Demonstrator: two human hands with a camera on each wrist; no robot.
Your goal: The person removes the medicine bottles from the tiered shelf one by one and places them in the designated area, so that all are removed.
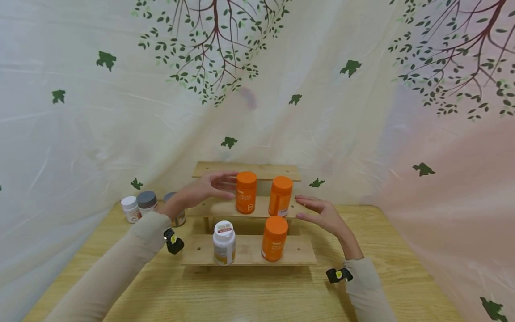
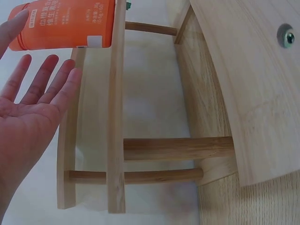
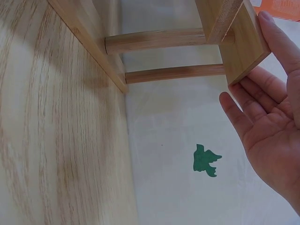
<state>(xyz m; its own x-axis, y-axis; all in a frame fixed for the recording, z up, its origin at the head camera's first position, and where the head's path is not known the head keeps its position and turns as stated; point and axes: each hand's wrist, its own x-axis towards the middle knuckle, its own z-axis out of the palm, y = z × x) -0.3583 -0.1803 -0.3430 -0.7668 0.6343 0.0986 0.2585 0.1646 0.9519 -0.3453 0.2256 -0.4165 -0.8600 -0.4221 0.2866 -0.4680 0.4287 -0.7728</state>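
Observation:
A tiered wooden stand [image 1: 249, 256] bears three orange bottles and a white one. My left hand [image 1: 213, 185] is beside the left orange bottle [image 1: 246, 193] on the middle shelf, fingers extended. In the left wrist view, the thumb of that hand [image 2: 28, 112] overlaps the bottle [image 2: 70, 23]. At the right end of the middle shelf is my right hand [image 1: 323, 215], loosely spread, close to the second orange bottle [image 1: 280, 197]. The right wrist view has its fingertips [image 3: 227, 99] right at the shelf's end. Below stand a third orange bottle [image 1: 275, 239] and a white bottle [image 1: 224, 243].
On the table [image 1: 257, 297], left of the stand, are a white-capped bottle [image 1: 130, 209], a grey-capped bottle [image 1: 147, 201] and another bottle [image 1: 179, 219] partly behind the left forearm. The top shelf [image 1: 249, 171] is near a hanging cloth [image 1: 181, 120] with printed leaves.

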